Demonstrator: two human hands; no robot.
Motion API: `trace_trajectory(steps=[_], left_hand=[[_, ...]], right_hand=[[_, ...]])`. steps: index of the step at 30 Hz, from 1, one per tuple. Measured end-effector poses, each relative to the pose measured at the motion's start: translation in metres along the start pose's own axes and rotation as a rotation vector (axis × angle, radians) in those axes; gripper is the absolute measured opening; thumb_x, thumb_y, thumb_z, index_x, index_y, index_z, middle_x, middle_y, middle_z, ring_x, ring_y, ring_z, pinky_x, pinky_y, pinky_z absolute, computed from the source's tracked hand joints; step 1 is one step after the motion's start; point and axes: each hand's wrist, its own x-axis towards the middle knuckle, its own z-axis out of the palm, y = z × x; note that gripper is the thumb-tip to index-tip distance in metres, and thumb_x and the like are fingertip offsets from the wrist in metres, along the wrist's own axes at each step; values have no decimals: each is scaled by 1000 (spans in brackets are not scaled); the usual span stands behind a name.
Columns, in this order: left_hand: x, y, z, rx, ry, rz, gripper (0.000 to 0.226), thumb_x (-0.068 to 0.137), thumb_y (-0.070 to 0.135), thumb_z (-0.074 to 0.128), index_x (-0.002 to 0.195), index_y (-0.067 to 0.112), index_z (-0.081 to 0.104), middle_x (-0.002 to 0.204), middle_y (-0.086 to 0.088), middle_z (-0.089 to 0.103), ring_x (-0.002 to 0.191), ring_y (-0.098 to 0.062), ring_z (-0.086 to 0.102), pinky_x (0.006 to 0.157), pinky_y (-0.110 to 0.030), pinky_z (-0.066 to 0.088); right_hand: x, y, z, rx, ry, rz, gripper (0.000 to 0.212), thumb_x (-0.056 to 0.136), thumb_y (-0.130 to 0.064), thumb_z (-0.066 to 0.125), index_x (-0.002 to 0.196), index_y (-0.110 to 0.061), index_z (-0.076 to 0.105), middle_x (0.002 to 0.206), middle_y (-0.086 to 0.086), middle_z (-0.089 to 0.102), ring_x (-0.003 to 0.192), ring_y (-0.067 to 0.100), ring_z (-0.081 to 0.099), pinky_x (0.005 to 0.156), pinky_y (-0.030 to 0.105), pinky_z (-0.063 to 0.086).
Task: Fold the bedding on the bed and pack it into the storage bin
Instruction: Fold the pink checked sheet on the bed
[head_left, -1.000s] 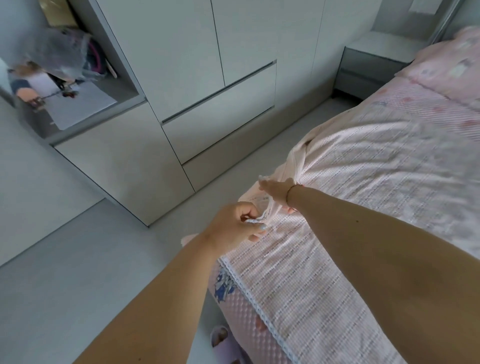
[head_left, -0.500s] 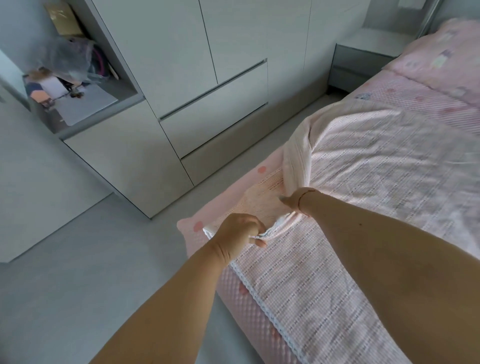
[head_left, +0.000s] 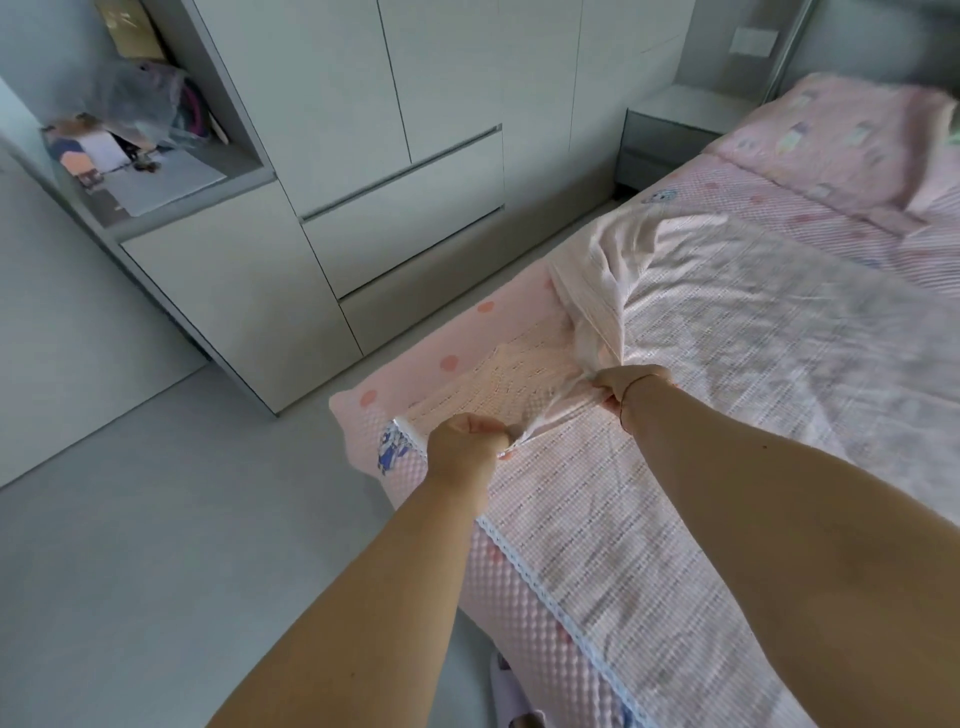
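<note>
The left hand (head_left: 470, 439) is fisted tight on the lace-trimmed edge of a thin pink blanket (head_left: 753, 332). The right hand (head_left: 626, 384), just beyond it, grips bunched cloth at the same corner. The blanket lies spread across the bed (head_left: 363, 410). To fold well, both hands should keep the edge taut and carry the corner squarely over. The right fingers are hidden under fabric, so their hold is probably a pinch. No storage bin is in view.

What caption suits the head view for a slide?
Both hands, left and right, grip the blanket edge on the bed.
</note>
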Motion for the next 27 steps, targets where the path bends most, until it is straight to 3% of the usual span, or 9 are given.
trace_trajectory(steps=[2,5,11,14,19,23,25,27], left_hand=[[-20,-8,4,-61,-39,-1,17,74,-2,78,79,7,64,68,0,66,68,-16,59,64,-22,48],[-49,-20,9,-108,-118,-8,24,69,-7,78,79,7,62,72,-4,64,71,-19,57,77,-30,47],[-95,-48,27,-189,-243,-101,29,70,-20,67,83,6,63,79,-8,59,85,-25,56,93,-36,45],[-115,-62,39,-246,-324,-123,31,72,-23,63,85,5,62,80,-9,55,83,-23,55,91,-32,44],[-146,-82,60,-283,-317,-136,34,73,-26,58,86,6,61,77,-7,55,79,-20,55,92,-30,45],[-179,-91,81,-309,-330,-113,36,73,-27,56,85,6,59,75,-5,53,75,-16,54,83,-24,45],[-202,-99,94,-293,-336,-97,37,73,-28,55,83,7,58,72,-4,52,71,-14,54,79,-23,45],[-231,-106,112,-250,-338,-78,39,73,-29,54,82,8,57,64,-1,49,61,-10,53,71,-20,45]], right_hand=[[-14,12,-17,44,-2,13,12,89,-1,58,95,-5,49,64,3,49,44,9,48,44,15,40],[-30,36,-37,80,-6,31,9,91,3,53,87,-5,52,69,4,47,43,11,46,31,13,36],[-55,80,-83,206,88,123,14,86,13,44,83,2,50,69,12,56,31,13,44,29,13,32],[-68,92,-105,246,99,184,13,88,9,44,86,1,53,65,9,56,27,11,42,33,13,35],[-90,106,-137,160,23,167,16,91,11,43,83,0,52,64,7,51,34,7,42,35,13,39],[-97,122,-170,28,-30,169,9,93,5,47,88,1,52,67,7,49,52,10,44,32,15,42],[-98,131,-187,-132,-42,139,9,93,3,49,100,1,55,65,7,46,52,11,42,30,16,41],[-103,139,-206,-240,-65,109,27,92,3,51,118,1,55,63,7,44,51,12,41,31,16,41]])
